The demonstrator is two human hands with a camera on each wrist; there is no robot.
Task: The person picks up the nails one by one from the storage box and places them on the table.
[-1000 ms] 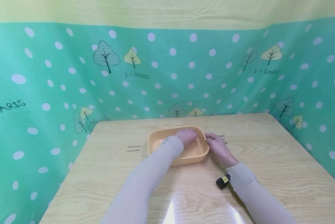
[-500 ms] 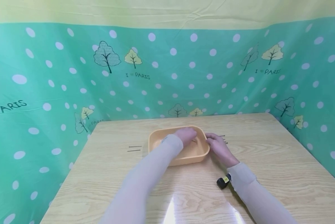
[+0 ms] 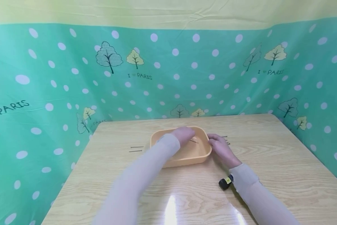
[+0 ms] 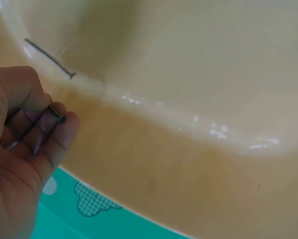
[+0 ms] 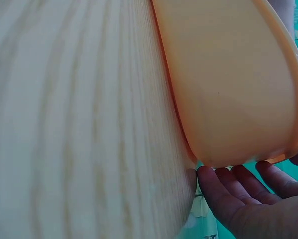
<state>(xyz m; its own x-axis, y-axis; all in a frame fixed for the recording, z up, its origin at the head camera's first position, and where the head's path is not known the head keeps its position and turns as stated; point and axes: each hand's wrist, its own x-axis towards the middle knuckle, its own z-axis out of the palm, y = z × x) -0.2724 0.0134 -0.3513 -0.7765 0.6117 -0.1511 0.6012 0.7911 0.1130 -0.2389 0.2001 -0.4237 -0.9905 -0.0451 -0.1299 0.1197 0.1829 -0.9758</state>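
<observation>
A peach plastic basin stands on the wooden table. Inside it, near the far right corner, my left hand pinches a nail between thumb and fingers, its head showing. Another nail lies on the basin's floor, just beyond the fingertips in the left wrist view. At the basin's right end my right hand holds the rim. In the right wrist view its fingers press on the outer wall, and the thumb is mostly out of frame.
Two nails lie side by side on the table left of the basin. Several more nails lie behind the right hand, partly covered. A dotted green curtain hangs round the back and sides. A black wrist camera sits under the right cuff.
My left hand has shifted slightly left inside the basin, so a nail on the floor shows more fully. The right hand stays at the rim.
</observation>
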